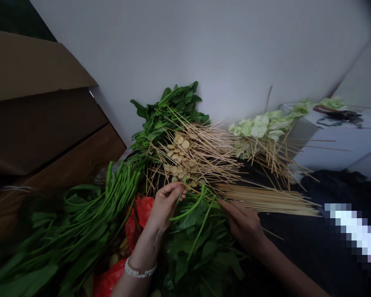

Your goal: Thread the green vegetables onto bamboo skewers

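Beyond the loose greens [200, 231], finished skewers of tan slices [185, 159] and pale cabbage [259, 128] already lie heaped, while the left hand [165, 204] pinches a green stem and the right hand [244, 225], fingers narrowed, touches the bare sticks [266, 198] just beside them, many still unthreaded.

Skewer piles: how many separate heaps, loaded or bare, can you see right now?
3. Skewers with tan slices at centre before the leafy greens; skewers with pale green pieces to the right; bare bamboo sticks by the right hand. More may lie hidden under the greens.
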Action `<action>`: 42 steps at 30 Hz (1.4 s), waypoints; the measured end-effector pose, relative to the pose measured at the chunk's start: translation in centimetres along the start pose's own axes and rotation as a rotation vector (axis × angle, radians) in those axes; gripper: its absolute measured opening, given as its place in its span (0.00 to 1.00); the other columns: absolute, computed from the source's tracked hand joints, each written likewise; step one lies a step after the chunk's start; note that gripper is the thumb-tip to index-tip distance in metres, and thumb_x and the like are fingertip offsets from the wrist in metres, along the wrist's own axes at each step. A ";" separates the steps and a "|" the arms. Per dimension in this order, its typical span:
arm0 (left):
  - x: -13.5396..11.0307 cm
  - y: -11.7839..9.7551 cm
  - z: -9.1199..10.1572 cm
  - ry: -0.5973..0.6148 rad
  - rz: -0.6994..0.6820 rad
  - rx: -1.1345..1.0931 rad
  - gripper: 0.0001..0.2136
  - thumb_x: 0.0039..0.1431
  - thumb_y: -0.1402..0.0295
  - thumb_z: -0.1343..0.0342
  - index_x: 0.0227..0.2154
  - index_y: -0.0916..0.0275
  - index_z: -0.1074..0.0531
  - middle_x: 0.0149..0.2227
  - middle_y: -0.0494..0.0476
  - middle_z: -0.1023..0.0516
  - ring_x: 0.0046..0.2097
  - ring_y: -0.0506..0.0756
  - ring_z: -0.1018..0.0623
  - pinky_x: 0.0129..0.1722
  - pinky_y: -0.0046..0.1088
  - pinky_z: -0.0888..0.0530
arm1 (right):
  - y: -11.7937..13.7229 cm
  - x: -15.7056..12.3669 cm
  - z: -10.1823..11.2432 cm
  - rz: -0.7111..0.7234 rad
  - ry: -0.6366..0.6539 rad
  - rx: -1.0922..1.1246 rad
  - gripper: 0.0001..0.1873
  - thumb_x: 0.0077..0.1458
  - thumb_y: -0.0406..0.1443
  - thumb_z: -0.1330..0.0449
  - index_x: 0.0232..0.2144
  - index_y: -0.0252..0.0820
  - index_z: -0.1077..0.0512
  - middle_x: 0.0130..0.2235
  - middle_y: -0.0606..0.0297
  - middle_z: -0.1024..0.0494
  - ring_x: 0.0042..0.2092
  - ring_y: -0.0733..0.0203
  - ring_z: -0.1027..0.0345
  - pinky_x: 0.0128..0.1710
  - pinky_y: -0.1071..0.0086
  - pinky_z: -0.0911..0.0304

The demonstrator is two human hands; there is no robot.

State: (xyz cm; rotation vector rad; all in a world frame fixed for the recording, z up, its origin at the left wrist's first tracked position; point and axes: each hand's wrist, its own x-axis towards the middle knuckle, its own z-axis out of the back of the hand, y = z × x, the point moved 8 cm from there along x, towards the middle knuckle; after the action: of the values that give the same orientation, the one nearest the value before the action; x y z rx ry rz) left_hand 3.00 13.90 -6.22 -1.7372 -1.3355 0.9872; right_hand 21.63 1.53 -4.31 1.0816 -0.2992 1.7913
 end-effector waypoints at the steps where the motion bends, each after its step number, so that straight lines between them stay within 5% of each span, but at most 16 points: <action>1: 0.0 -0.1 0.1 -0.006 -0.007 -0.007 0.16 0.31 0.64 0.25 0.26 0.64 0.19 0.22 0.51 0.20 0.24 0.45 0.24 0.26 0.16 0.28 | 0.0 0.0 0.0 -0.002 0.001 -0.003 0.16 0.60 0.25 0.47 0.48 0.37 0.28 0.29 0.64 0.24 0.27 0.67 0.30 0.26 0.73 0.39; 16: 0.0 -0.6 0.4 -0.035 -0.055 0.055 0.15 0.31 0.64 0.25 0.25 0.63 0.19 0.21 0.51 0.21 0.24 0.45 0.25 0.26 0.17 0.28 | -0.2 -0.1 -0.2 -0.011 0.034 0.021 0.18 0.60 0.24 0.48 0.50 0.38 0.29 0.30 0.64 0.24 0.28 0.66 0.30 0.26 0.74 0.38; 21: 0.3 -0.9 0.5 0.011 -0.137 0.196 0.13 0.35 0.63 0.27 0.25 0.63 0.19 0.22 0.52 0.20 0.26 0.47 0.24 0.27 0.18 0.28 | -0.2 -0.4 -0.6 -0.004 0.043 0.023 0.19 0.59 0.23 0.48 0.51 0.38 0.30 0.30 0.64 0.25 0.29 0.66 0.30 0.27 0.73 0.38; 32: -0.1 0.5 -1.1 0.151 -0.063 0.326 0.14 0.37 0.59 0.28 0.23 0.64 0.20 0.21 0.53 0.21 0.24 0.49 0.26 0.27 0.23 0.29 | 0.3 -0.2 -0.4 0.013 0.012 -0.016 0.18 0.59 0.25 0.49 0.49 0.40 0.29 0.29 0.65 0.24 0.28 0.66 0.29 0.26 0.74 0.38; 37: -0.2 -0.2 -1.4 0.146 -0.188 0.419 0.16 0.52 0.54 0.38 0.33 0.63 0.18 0.30 0.58 0.18 0.30 0.53 0.23 0.33 0.26 0.28 | -1.0 0.3 1.9 -0.046 -0.077 -0.056 0.13 0.58 0.27 0.48 0.42 0.42 0.28 0.29 0.64 0.22 0.29 0.63 0.27 0.28 0.72 0.36; 42: -1.9 -0.3 -4.4 0.364 -0.491 0.902 0.10 0.61 0.65 0.44 0.42 0.57 0.20 0.41 0.59 0.19 0.44 0.58 0.23 0.47 0.33 0.30 | -2.4 0.3 4.5 0.002 -0.204 -0.129 0.11 0.57 0.29 0.49 0.35 0.44 0.28 0.22 0.65 0.25 0.22 0.61 0.31 0.21 0.70 0.40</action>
State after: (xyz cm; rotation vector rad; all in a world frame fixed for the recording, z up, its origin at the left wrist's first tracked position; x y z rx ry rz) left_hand 6.47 11.69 -3.71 -0.7941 -0.8087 0.7548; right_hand 26.07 0.09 -2.10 1.1729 -0.5321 1.6416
